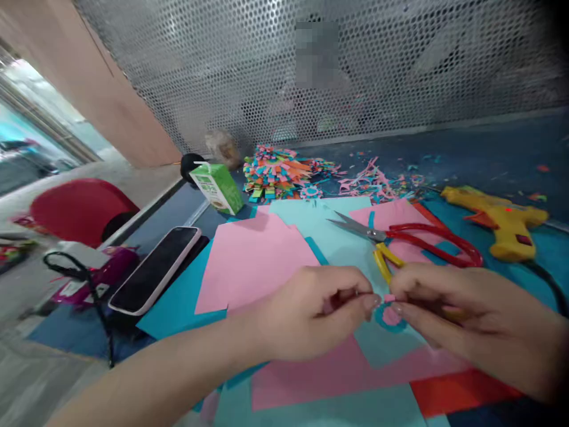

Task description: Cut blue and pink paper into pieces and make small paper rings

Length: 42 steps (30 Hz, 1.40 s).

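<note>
Left hand (320, 311): near centre, fingertips pinched in a grip on a small paper coil (390, 314), teal outside, pink inside. Right hand (466, 320): near right, thumb and forefinger pinching the same coil from the other side; a yellow item under its palm is too hidden to name. Coil held just above the sheets, fingertips of both hands nearly touching.

Paper sheets: pink sheet (253, 261) left of the hands, pale teal sheet (311, 219) beyond it, red sheet (457, 391) at the near right edge; all overlapping, covering the counter (489, 154) under the hands.

Scissors (400, 237): red and yellow handles, blades pointing left, lying just beyond the hands.

Glue gun (502, 219): yellow, far right, well apart from the hands.

Phone (155, 270): dark screen up, at the left edge of the sheets.

Green carton (217, 187): far left, upright.

Pile of multicoloured paper pieces (275, 172) and pink trimmings (373, 181): far centre, against the perforated metal screen (311, 71) that closes off the far side.

Open room: bare blue counter on the far right, behind the glue gun.
</note>
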Each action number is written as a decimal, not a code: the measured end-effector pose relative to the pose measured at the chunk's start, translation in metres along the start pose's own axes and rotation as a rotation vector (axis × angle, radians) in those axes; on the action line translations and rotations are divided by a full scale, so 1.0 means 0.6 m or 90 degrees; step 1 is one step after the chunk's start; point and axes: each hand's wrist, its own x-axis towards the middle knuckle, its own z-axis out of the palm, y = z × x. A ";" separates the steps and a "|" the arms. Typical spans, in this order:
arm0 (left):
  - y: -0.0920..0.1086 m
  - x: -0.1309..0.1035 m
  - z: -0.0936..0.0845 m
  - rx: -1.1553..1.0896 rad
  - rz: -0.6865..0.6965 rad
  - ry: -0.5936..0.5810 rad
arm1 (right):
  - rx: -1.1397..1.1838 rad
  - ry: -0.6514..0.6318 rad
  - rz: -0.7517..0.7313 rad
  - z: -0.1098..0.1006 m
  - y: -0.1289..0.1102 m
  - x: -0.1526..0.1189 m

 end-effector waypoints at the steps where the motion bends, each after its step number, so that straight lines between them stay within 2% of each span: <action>1: 0.000 0.000 -0.001 -0.002 -0.005 0.001 | -0.003 -0.011 -0.010 0.000 0.003 0.002; 5: 0.001 -0.001 -0.002 -0.004 -0.010 0.005 | -0.014 -0.029 -0.051 0.001 0.011 0.008; 23: 0.001 -0.003 -0.009 0.017 0.051 0.032 | -0.017 0.070 -0.171 0.003 0.013 0.010; 29: 0.001 -0.001 -0.008 -0.004 0.080 -0.020 | -0.043 0.074 -0.188 0.001 0.015 0.008; 33: -0.003 -0.001 -0.009 0.000 0.076 -0.024 | -0.054 0.073 -0.228 0.003 0.011 0.013; 35: -0.004 -0.002 -0.010 0.011 0.074 -0.029 | -0.101 0.121 -0.243 0.001 0.009 0.017; 37: -0.005 -0.004 -0.011 0.024 0.070 -0.033 | -0.199 0.204 -0.279 -0.004 0.012 0.018; 39: -0.003 -0.007 -0.012 0.025 0.062 -0.024 | -0.316 0.286 -0.366 -0.013 0.025 0.013; 41: 0.001 -0.009 -0.013 0.000 0.037 -0.021 | -0.424 0.328 -0.467 -0.024 0.046 0.001; 42: 0.003 -0.010 -0.013 -0.028 0.019 -0.027 | -0.470 0.303 -0.509 -0.028 0.057 -0.007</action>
